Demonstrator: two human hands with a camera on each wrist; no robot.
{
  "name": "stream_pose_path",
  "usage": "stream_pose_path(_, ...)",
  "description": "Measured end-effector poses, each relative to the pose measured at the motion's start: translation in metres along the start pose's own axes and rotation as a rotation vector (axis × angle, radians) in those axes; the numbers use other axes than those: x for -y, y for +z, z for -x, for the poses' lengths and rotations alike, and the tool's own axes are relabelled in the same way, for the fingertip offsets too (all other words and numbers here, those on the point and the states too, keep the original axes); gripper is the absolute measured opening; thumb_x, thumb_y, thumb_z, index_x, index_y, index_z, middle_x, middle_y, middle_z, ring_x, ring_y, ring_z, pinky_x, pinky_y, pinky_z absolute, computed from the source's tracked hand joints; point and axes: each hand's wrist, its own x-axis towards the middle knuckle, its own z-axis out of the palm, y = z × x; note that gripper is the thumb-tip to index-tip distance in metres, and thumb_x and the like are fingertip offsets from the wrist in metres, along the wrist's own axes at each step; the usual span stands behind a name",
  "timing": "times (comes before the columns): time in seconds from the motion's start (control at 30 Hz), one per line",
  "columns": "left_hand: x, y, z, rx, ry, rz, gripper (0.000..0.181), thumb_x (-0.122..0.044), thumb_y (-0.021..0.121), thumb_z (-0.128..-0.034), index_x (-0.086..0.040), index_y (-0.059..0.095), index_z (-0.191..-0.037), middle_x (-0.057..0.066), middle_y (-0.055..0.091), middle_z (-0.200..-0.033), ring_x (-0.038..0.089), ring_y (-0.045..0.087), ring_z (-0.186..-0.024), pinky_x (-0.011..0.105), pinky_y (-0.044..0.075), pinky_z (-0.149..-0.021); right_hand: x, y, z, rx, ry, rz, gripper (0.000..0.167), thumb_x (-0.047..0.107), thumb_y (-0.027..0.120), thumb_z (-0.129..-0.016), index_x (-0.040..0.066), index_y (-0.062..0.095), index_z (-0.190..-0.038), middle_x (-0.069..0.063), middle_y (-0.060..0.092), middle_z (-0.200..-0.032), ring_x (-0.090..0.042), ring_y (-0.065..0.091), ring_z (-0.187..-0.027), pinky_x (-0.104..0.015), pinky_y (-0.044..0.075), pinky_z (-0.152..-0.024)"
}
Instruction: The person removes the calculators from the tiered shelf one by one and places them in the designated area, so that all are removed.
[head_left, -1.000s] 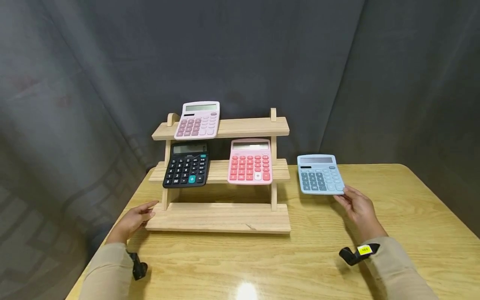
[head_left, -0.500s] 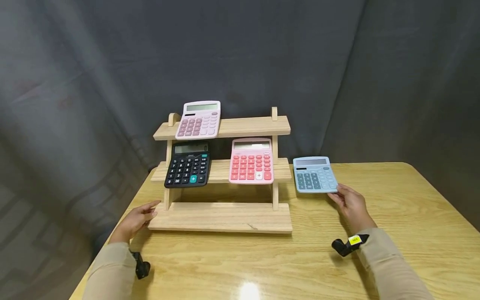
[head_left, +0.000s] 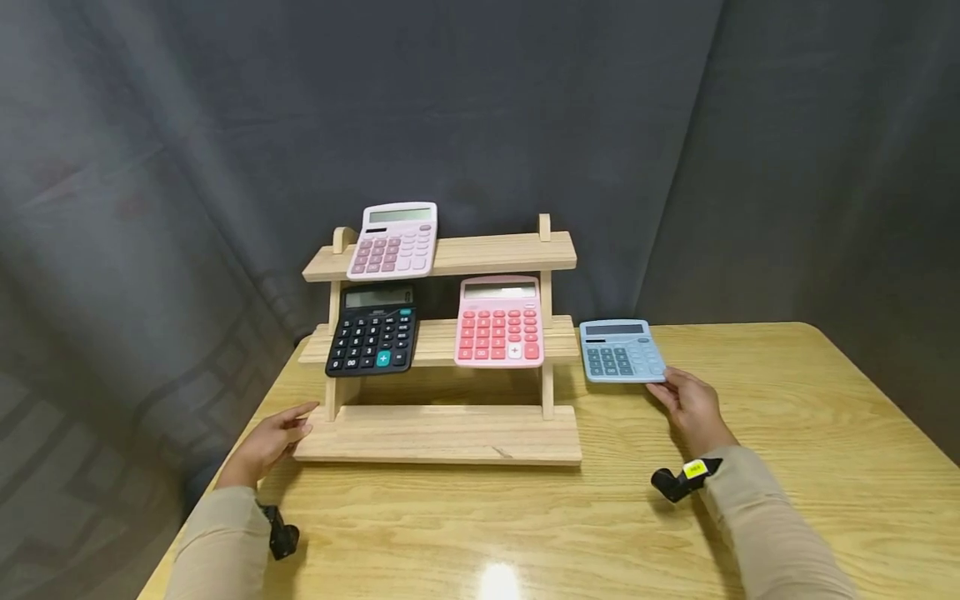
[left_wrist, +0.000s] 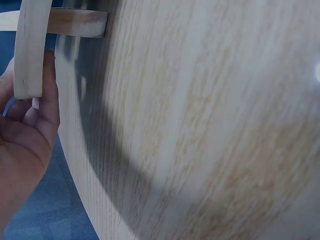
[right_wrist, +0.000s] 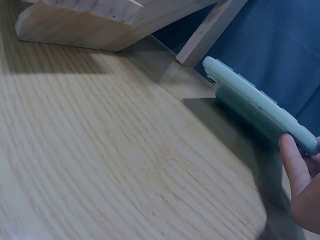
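My right hand [head_left: 693, 408] pinches the lower right corner of a light blue calculator [head_left: 621, 352], just right of the wooden rack [head_left: 438, 433]. In the right wrist view the blue calculator [right_wrist: 260, 102] is tilted above the table, my right hand [right_wrist: 305, 185] gripping its near end. My left hand [head_left: 264, 444] holds the left end of the rack's bottom shelf; the left wrist view shows the left hand's fingers [left_wrist: 49, 95] curled round the shelf end [left_wrist: 30, 55].
A light pink calculator [head_left: 393, 240] leans on the top shelf. The middle shelf bears a black calculator [head_left: 372, 329] and a pink one with red keys [head_left: 499, 323]. A grey curtain [head_left: 480, 108] hangs behind the wooden table [head_left: 420, 533].
My right hand has moved left with the blue calculator, bringing it closer to the rack and slightly lower at its top edge. My left hand has stayed at the shelf end.
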Motion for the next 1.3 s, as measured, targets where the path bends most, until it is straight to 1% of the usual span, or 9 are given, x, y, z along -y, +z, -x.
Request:
stream_pose_path(0.1, -0.001, -0.001, 0.002, -0.003, -0.005, -0.009, 0.048, -0.01, 0.043, -0.0907, 0.004, 0.026, -0.133, 0.004, 0.035, -0.078, 0.016, 0.037, -0.068, 0.026, 0.033, -0.058, -0.002, -0.001, -0.003, -0.011, 0.011, 0.01, 0.016, -0.004, 0.038, -0.088, 0.001, 0.053, -0.086, -0.012, 0.061, -0.073, -0.019, 0.06, -0.071, -0.03, 0.048, -0.07)
stream_pose_path(0.17, -0.001, -0.002, 0.002, 0.001, -0.003, -0.009, 0.048, -0.01, 0.043, -0.0908, 0.004, 0.025, -0.132, 0.004, 0.034, -0.076, 0.016, 0.036, -0.067, 0.026, 0.033, -0.057, -0.001, -0.001, -0.004, -0.02, 0.025, 0.023, 0.019, -0.004, 0.038, -0.088, 0.001, 0.051, -0.1, -0.011, 0.06, -0.073, -0.018, 0.06, -0.071, -0.03, 0.047, -0.072)
stream_pose_path(0.27, -0.001, -0.003, 0.003, 0.005, -0.004, -0.003, 0.047, -0.009, 0.043, -0.0908, 0.005, 0.025, -0.132, 0.004, 0.034, -0.076, 0.016, 0.036, -0.066, 0.026, 0.033, -0.057, 0.001, 0.001, -0.005, -0.018, 0.052, 0.058, 0.042, -0.001, 0.038, -0.089, 0.002, 0.03, -0.13, -0.009, 0.059, -0.074, -0.016, 0.06, -0.072, -0.028, 0.045, -0.076)
stream_pose_path(0.37, -0.001, -0.003, 0.003, 0.005, -0.008, 0.005, 0.048, -0.01, 0.044, -0.0906, 0.005, 0.025, -0.132, 0.004, 0.036, -0.079, 0.016, 0.037, -0.067, 0.027, 0.033, -0.058, 0.004, 0.003, -0.006, -0.017, 0.08, 0.072, 0.056, 0.0, 0.036, -0.09, 0.004, 0.008, -0.137, -0.007, 0.058, -0.074, -0.014, 0.06, -0.071, -0.026, 0.043, -0.079)
stream_pose_path(0.83, -0.001, 0.0, 0.002, 0.007, -0.004, 0.029, 0.049, -0.01, 0.045, -0.0898, 0.005, 0.025, -0.132, 0.006, 0.04, -0.088, 0.015, 0.038, -0.071, 0.026, 0.035, -0.06, 0.005, 0.005, -0.011, -0.231, 0.088, 0.116, 0.049, -0.004, 0.042, -0.086, 0.004, 0.028, -0.132, -0.002, 0.056, -0.064, -0.009, 0.058, -0.062, -0.025, 0.044, -0.075)
stream_pose_path(0.97, 0.0, 0.0, 0.001, 0.01, -0.001, 0.022, 0.049, -0.011, 0.046, -0.0897, 0.004, 0.026, -0.132, 0.009, 0.041, -0.094, 0.015, 0.039, -0.074, 0.026, 0.035, -0.061, 0.003, 0.002, -0.009, -0.265, 0.041, 0.167, 0.022, -0.007, 0.046, -0.083, 0.003, 0.055, -0.101, -0.002, 0.058, -0.062, -0.009, 0.058, -0.062, -0.024, 0.047, -0.069)
stream_pose_path(1.1, 0.001, 0.0, 0.001, 0.013, 0.005, 0.005, 0.049, -0.011, 0.045, -0.09, 0.005, 0.026, -0.132, 0.008, 0.042, -0.093, 0.015, 0.039, -0.072, 0.026, 0.035, -0.06, -0.001, 0.001, -0.007, -0.296, -0.031, 0.278, 0.018, -0.007, 0.048, -0.082, 0.006, 0.057, -0.075, 0.0, 0.059, -0.062, -0.008, 0.059, -0.063, -0.022, 0.047, -0.066)
stream_pose_path(1.2, 0.0, 0.0, 0.001, 0.008, 0.0, -0.001, 0.05, -0.012, 0.045, -0.0902, 0.004, 0.025, -0.133, 0.007, 0.041, -0.09, 0.015, 0.039, -0.071, 0.027, 0.034, -0.06, -0.002, 0.001, -0.007, -0.333, -0.069, 0.385, 0.015, -0.007, 0.05, -0.081, 0.006, 0.058, -0.08, 0.002, 0.058, -0.06, -0.006, 0.058, -0.061, -0.021, 0.048, -0.065)
stream_pose_path(1.3, 0.0, 0.0, 0.001, 0.005, -0.006, -0.003, 0.049, -0.013, 0.044, -0.0905, 0.004, 0.025, -0.133, 0.009, 0.04, -0.091, 0.016, 0.039, -0.072, 0.028, 0.033, -0.06, -0.002, 0.004, -0.009, -0.366, -0.064, 0.483, 0.022, -0.004, 0.053, -0.08, 0.0, 0.056, -0.101, 0.004, 0.057, -0.06, -0.005, 0.057, -0.059, -0.02, 0.048, -0.063)
